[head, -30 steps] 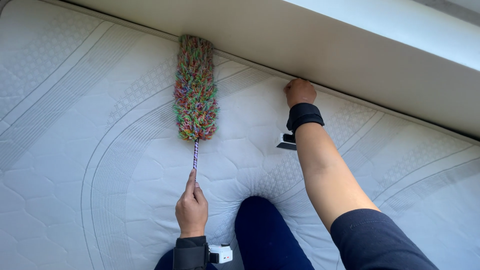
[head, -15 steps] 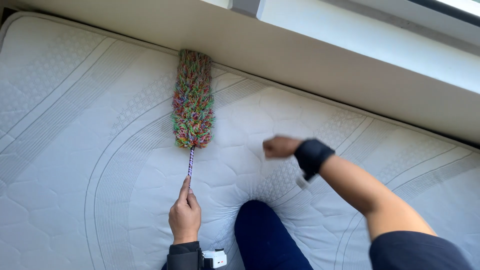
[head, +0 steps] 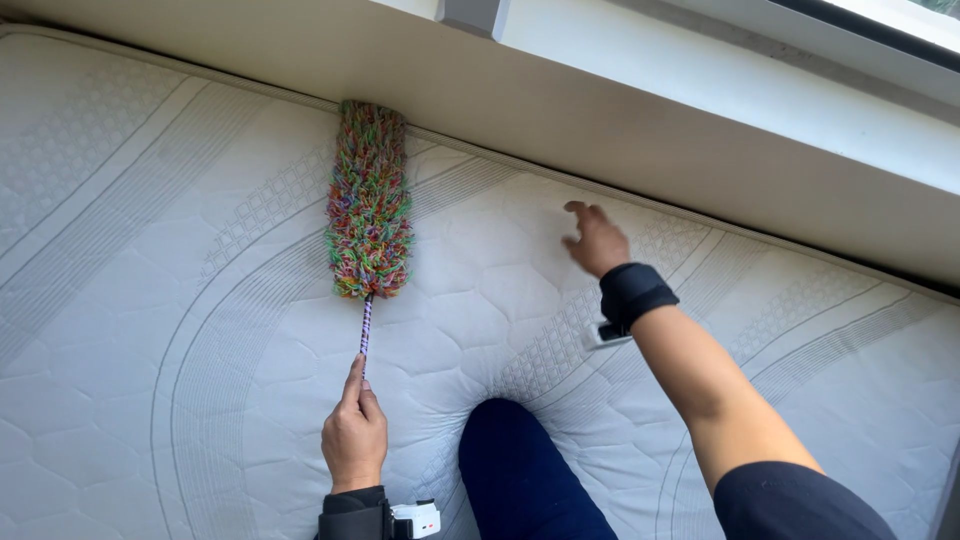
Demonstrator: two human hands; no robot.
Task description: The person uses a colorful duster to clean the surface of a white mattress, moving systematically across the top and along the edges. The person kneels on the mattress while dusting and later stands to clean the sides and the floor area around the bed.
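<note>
Two hands are seen: the left hand (head: 354, 438) grips a multicoloured duster (head: 369, 202) on the mattress (head: 140, 300); the right hand (head: 596, 238) is held loosely open, empty.

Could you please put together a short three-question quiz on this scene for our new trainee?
1. True or false: the left hand holds the multicoloured duster by its thin handle.
2. Where does the duster's fluffy head lie? A) on the window ledge B) on the white quilted mattress C) on the floor
3. What does the right hand hold?

Key: 1 true. 2 B. 3 nothing; it hovers open over the mattress, a black band at its wrist.
</note>
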